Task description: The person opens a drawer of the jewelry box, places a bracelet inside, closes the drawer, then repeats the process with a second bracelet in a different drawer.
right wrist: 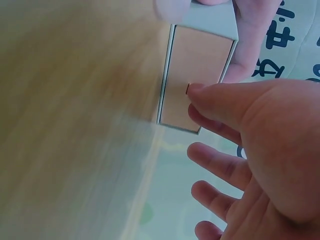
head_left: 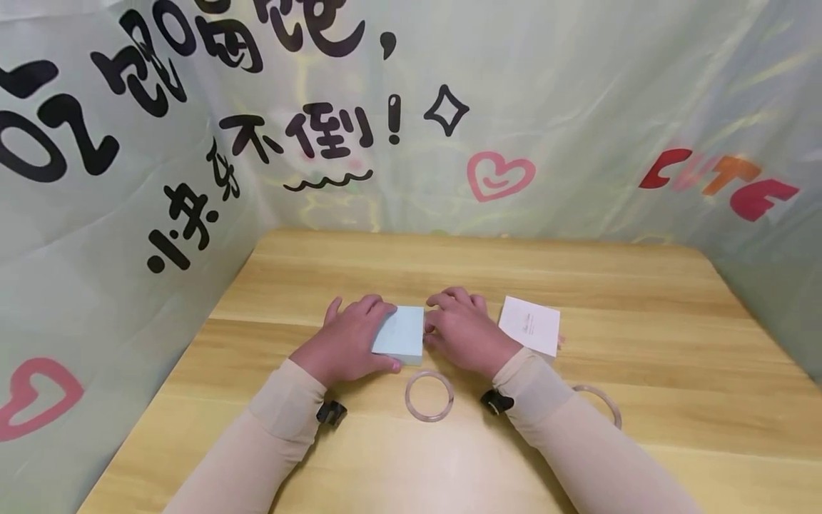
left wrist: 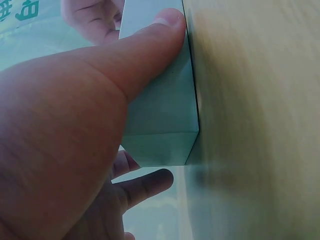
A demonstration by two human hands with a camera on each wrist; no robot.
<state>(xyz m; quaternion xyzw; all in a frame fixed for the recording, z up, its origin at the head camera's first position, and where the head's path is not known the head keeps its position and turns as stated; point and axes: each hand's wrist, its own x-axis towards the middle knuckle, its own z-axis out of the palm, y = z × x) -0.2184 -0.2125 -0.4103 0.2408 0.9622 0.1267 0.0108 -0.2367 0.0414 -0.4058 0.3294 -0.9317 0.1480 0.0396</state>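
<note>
My left hand [head_left: 349,339] grips a light blue drawer-style box [head_left: 403,332] from its left side, standing on the table. In the left wrist view its thumb [left wrist: 150,42] lies along the box's near side. At the box's right end is my right hand [head_left: 472,328]. The right wrist view shows that end as a pinkish inner drawer [right wrist: 202,55] framed by the blue sleeve. Thumb and index finger pinch at a small pull tab [right wrist: 188,88] there, mostly hidden by the thumb; the other fingers are spread.
A pale translucent bangle [head_left: 407,397] lies just in front of the blue box. A white box [head_left: 529,325] with small lettering sits beyond my right wrist. A second bangle [head_left: 607,400] is partly hidden by my right forearm. Printed curtains [head_left: 578,107] enclose the wooden table [head_left: 475,268].
</note>
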